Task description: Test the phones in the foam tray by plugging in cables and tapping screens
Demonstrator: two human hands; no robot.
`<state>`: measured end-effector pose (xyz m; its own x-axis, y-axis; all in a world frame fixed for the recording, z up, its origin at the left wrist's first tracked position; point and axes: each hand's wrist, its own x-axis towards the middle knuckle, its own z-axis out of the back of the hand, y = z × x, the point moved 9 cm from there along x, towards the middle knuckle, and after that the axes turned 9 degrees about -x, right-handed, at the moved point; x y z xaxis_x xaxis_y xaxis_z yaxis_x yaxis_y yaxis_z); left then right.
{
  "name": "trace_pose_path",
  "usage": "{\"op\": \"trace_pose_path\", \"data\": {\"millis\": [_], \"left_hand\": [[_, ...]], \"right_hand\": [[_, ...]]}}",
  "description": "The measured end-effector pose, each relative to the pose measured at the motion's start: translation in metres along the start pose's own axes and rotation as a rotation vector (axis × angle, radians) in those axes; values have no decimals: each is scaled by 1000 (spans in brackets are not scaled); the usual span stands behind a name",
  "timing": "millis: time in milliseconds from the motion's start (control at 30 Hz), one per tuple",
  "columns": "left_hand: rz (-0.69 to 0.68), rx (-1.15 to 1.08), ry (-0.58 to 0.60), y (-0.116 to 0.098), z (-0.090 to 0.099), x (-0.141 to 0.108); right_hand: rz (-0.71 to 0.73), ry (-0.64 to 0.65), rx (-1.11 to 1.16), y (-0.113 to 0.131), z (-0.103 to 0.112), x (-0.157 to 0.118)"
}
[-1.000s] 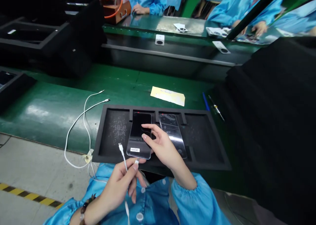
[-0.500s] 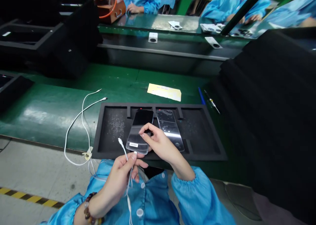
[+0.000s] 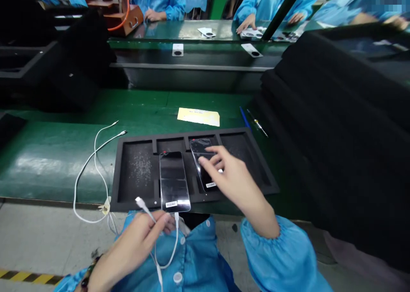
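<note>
Two dark phones lie on a black foam tray (image 3: 115,189). The left phone (image 3: 174,181) has a white label near its lower end and a white cable plug (image 3: 176,217) at its bottom edge. My left hand (image 3: 141,236) is closed on a second white cable (image 3: 142,204), whose loose plug sticks up, just below that phone. Over the right phone (image 3: 200,155) is my right hand (image 3: 233,176), thumb and fingers apart, with nothing seen between them; it hides part of that phone.
Two more white cable ends (image 3: 96,155) lie left of the tray. Behind it are a yellow paper (image 3: 198,116), a blue pen (image 3: 245,117) and a thin tool (image 3: 257,123). Black foam stacks (image 3: 320,134) stand on both sides. People in blue sit across the line.
My right hand has left the left phone and moved right, its fingers opening. The left phone now lies straighter and nearer me, and my left hand has come off its plug. The view has shifted.
</note>
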<state>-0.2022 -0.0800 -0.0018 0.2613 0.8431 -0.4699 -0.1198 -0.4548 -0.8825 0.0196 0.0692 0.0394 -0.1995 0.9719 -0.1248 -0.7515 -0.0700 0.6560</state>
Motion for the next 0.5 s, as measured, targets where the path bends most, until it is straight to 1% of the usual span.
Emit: {"op": "trace_pose_path", "data": {"millis": [33,67,100,133,167,200,267,333,400,433,467,500], "left_hand": [[-60,37,-78,-10,11,-4],[-126,41,-154,-20,21,-8],[-178,22,-211,-30,29,-12],[-207,-12,-241,-38,34,-15],[-213,-52,-244,-44,36,-16],[-202,-91,-223,-48,34,-14],[-140,-142,-136,-51,22,-6],[-64,-166,11,-51,-2,7],[-1,-186,183,-49,-31,21],[4,-197,248,-50,-45,27],[-13,-215,287,-52,-55,32],[-39,-247,298,-56,-63,38]], "right_hand": [[-23,-73,-85,-9,9,2],[-27,-108,-178,-16,13,5],[-18,-107,-269,-20,11,7],[-8,-83,-347,-23,6,9],[-7,-52,-401,-25,0,11],[-22,-26,-424,-27,-6,13],[-87,5,-367,-32,-13,17],[-121,41,-217,-34,-17,23],[-91,71,-82,-32,-18,29],[-63,75,-30,-31,-18,32],[-35,72,25,-30,-16,33],[-15,61,98,-30,-14,35]]}}
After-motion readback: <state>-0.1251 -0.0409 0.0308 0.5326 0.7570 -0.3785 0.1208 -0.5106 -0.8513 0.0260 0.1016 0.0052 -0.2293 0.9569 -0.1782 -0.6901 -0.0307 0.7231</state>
